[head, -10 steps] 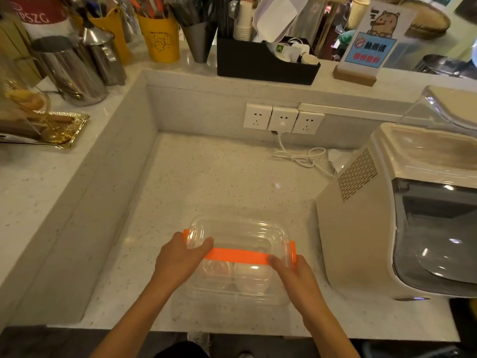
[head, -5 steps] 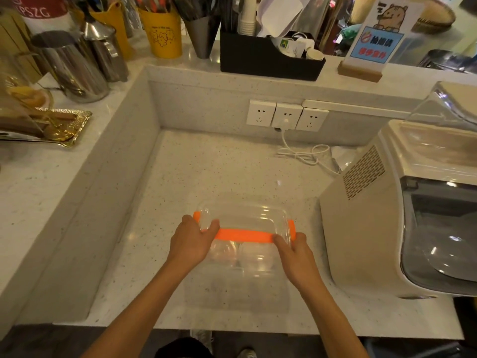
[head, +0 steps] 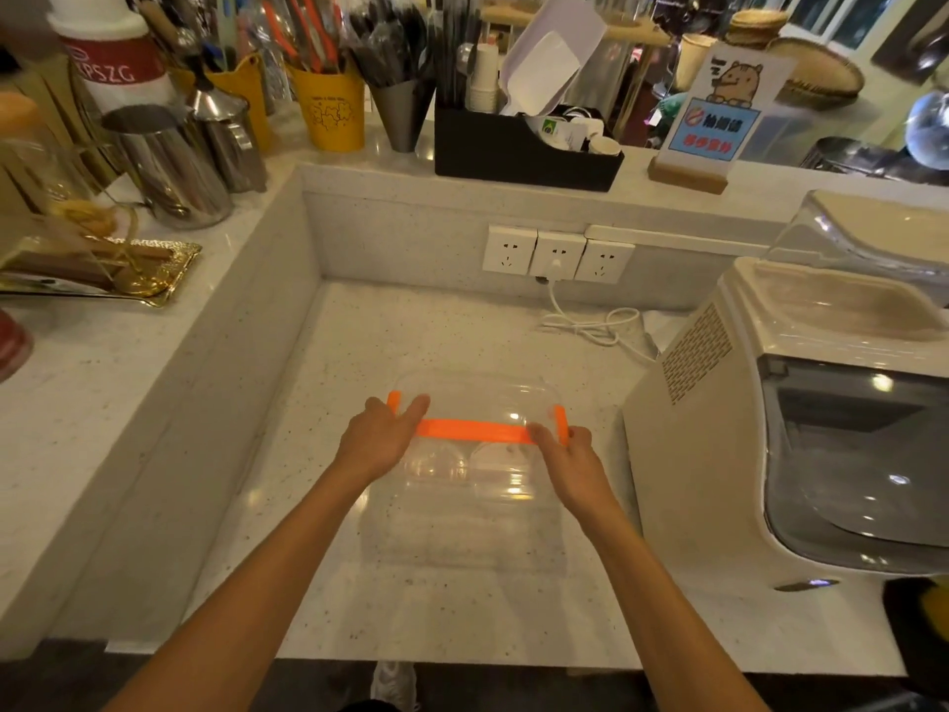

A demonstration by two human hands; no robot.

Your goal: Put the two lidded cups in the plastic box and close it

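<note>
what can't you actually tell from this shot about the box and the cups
- Head view: whether the clear lid is fully latched; glare and both hands cover its corners.
- The cups: only faint round outlines through the clear plastic.
- Left hand and right hand: their grip underneath is hidden by their own backs.

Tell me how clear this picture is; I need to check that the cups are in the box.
Head view: warm, dim light; wide-angle bend at the edges. The clear box nearly vanishes against the counter, with glare on its lid. Two cups show faintly between left hand and right hand.
</note>
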